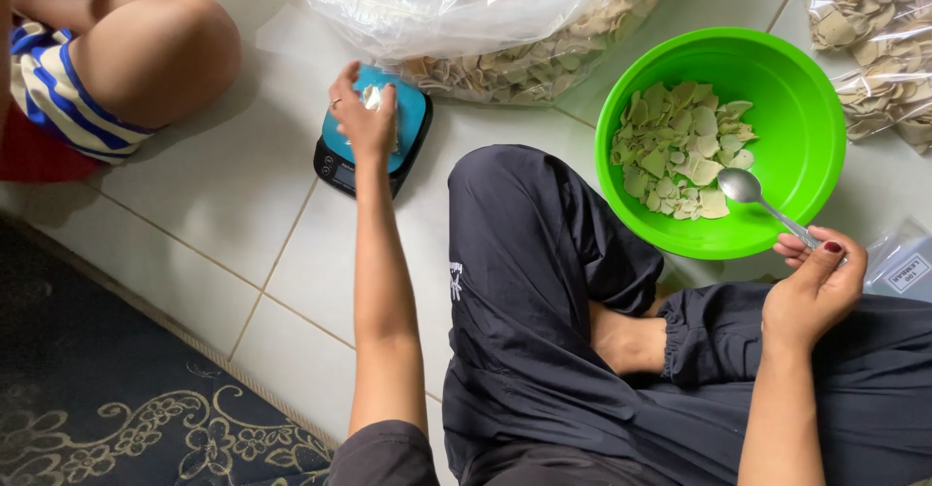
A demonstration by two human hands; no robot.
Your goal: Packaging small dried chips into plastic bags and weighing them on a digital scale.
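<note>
My left hand [361, 117] reaches out to a small kitchen scale [413, 122] with a blue top on the tiled floor, and rests on a small clear packet of pale chips lying on it. My right hand [817, 270] holds the handle of a metal spoon [746, 187], whose bowl hangs over the pale chips [680, 146] inside a bright green bowl [806, 107]. I sit cross-legged in dark trousers [534, 282] between scale and bowl.
A large clear bag of chips [485, 20] lies behind the scale. Smaller filled packets [874, 49] sit at the top right. Another person's bare knee [155, 54] and striped shorts are at the top left. A dark patterned rug [107, 399] borders the tiles at the lower left.
</note>
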